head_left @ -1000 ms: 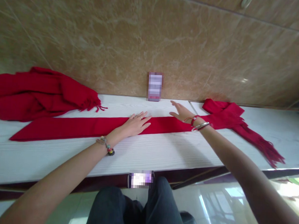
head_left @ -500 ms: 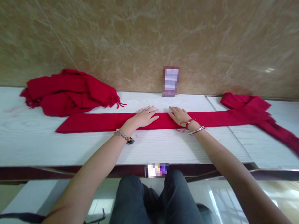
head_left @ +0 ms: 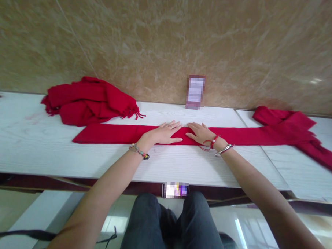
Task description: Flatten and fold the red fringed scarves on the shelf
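Note:
A long red scarf [head_left: 121,134], folded into a narrow flat band, stretches across the white table. Its left end has a slanted edge, and its right end lies crossed over itself in a loose heap. Palm down on the middle of the band is my left hand [head_left: 167,133], fingers spread, holding nothing. My right hand [head_left: 200,133] lies flat on the same band a short way to the right, its fingers also apart. A second red fabric bundle [head_left: 90,103] with a tasselled edge sits crumpled behind the band's left part.
Behind the white tabletop [head_left: 158,164] rises a brown marbled wall [head_left: 158,47]. A blurred-out upright object [head_left: 195,92] stands at the wall. Another blurred, phone-like object [head_left: 175,190] is at the front edge, above my knees [head_left: 170,220]. A seam crosses the table at right.
The view has turned slightly, so the scarf and bundle appear further right. My left hand has slid a little to the right along the scarf, closer to my right hand. Both remain flat.

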`<action>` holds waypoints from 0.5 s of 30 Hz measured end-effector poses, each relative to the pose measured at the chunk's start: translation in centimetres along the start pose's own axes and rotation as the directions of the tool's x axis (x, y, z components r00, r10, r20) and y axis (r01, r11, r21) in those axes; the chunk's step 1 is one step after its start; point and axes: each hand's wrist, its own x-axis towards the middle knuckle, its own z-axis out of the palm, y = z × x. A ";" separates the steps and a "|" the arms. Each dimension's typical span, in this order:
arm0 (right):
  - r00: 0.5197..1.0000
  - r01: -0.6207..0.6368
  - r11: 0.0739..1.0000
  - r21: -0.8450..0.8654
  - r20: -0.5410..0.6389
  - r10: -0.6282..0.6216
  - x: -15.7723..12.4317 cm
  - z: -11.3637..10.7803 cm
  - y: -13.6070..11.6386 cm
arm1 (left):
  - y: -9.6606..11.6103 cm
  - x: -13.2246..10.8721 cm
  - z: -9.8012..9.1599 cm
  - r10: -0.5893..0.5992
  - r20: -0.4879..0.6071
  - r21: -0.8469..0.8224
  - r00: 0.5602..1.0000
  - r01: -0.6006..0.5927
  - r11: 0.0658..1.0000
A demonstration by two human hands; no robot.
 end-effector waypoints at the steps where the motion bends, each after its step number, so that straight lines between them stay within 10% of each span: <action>1: 1.000 -0.008 1.000 0.000 0.011 0.008 0.0 0.0 0.1 | 0.0 0.0 0.0 -0.006 0.009 -0.008 1.000 0.006 1.000; 9: 0.990 0.010 1.000 -0.025 -0.140 -0.013 -0.1 -0.1 1.6 | -1.1 0.1 0.4 -0.105 -0.049 -0.019 0.993 0.105 0.994; 15: 0.987 0.154 0.986 0.067 0.041 -0.157 -0.5 0.0 1.1 | -1.6 -0.2 0.2 -0.201 0.027 -0.047 0.979 0.203 0.978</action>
